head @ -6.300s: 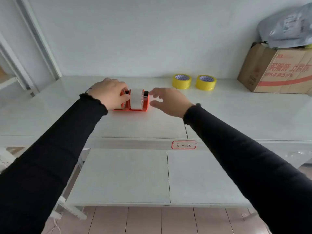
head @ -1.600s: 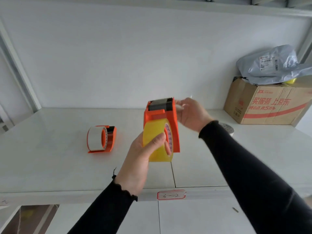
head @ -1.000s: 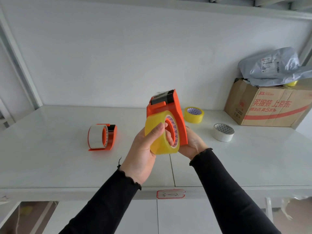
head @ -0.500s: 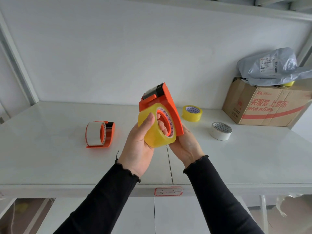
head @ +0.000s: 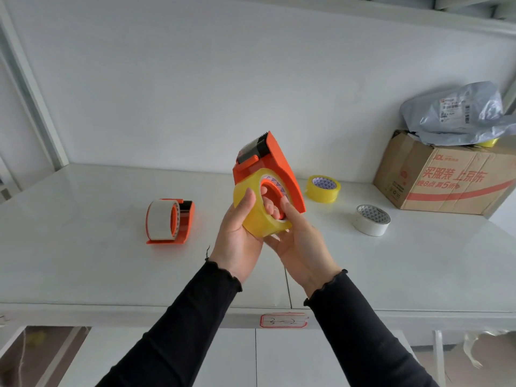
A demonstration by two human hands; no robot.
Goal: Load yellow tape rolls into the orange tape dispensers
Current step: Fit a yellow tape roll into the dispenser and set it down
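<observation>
On the white tabletop (head: 83, 247) to your left, one orange plastic tape dispenser (head: 170, 222) lies carrying a white roll, so it is not yet loaded with yellow. At centre, your left hand (head: 240, 244) wraps the translucent yellow tape roll (head: 261, 208), seated on the hub of the second orange dispenser (head: 275, 170), which your right hand (head: 300, 241) grips from below. A spare yellow roll (head: 322, 189) and a loose white roll (head: 371, 220) wait to the right.

Head camera looking forward and down

It is viewing the white tabletop (head: 83, 261) from above its front edge, facing the back wall (head: 195, 79), sitting close to the raised hands (head: 237, 247).
</observation>
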